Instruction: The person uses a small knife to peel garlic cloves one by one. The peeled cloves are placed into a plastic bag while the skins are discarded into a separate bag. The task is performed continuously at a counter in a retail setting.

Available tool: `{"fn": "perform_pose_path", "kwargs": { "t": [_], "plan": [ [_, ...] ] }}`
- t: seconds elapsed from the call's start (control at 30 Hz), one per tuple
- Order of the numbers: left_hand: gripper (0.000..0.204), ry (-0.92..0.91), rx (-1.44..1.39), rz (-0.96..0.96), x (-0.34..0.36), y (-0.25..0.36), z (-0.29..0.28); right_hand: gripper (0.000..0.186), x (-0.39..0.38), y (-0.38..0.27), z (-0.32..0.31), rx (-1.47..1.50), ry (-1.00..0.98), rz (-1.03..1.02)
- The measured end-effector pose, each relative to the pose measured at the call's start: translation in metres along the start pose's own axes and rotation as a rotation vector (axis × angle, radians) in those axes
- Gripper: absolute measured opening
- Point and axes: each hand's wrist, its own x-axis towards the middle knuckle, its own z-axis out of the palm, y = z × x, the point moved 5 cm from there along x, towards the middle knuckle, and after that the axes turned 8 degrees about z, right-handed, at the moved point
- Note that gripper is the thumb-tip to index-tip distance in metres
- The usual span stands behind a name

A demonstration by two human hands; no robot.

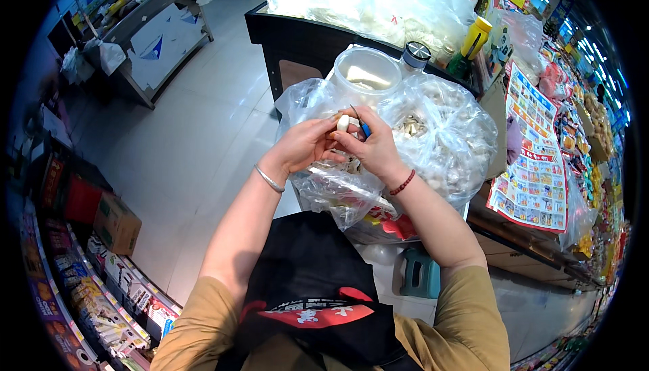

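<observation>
Over the bagged goods, both my hands meet close together. Closed on a small white oval piece [343,123], which could be a garlic clove or a mushroom, is my left hand [305,144]. My right hand [377,146] grips a small knife [365,129] with a blue handle and a dark, thin blade; its fingertips also touch the white piece. Beneath my hands, an opened clear plastic bag [331,195] holds dark and pale bits. To the right sits a big clear bag [449,137] of pale pieces. A translucent white tub [368,70] behind has pale pieces inside.
A dark-sided stand [304,50] piled with bagged goods is ahead. A dark-lidded jar [416,56] and a yellow-capped bottle [476,36] stand near it. On the right hangs a printed flyer [531,161]. A teal plastic container [420,273] sits below; a cardboard box [116,223] is left.
</observation>
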Motion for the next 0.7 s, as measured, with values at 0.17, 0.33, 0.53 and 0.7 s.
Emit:
{"fn": "perform_pose_path", "kwargs": {
  "t": [0.17,0.33,0.53,0.7],
  "plan": [
    [0.038,-0.009,0.058,-0.001,0.000,-0.005,-0.005,0.041,0.000,0.004,0.004,0.032,-0.111,0.010],
    [0.039,-0.030,0.069,-0.026,0.000,-0.004,-0.003,0.038,-0.001,0.005,0.006,0.080,-0.175,0.018],
    [0.038,-0.036,0.062,-0.022,0.001,-0.006,-0.011,0.038,-0.001,0.001,0.011,0.150,-0.188,0.038],
    [0.036,0.055,0.153,0.023,0.000,-0.007,-0.009,0.031,0.001,0.002,0.009,-0.035,-0.095,0.001]
  ]
}}
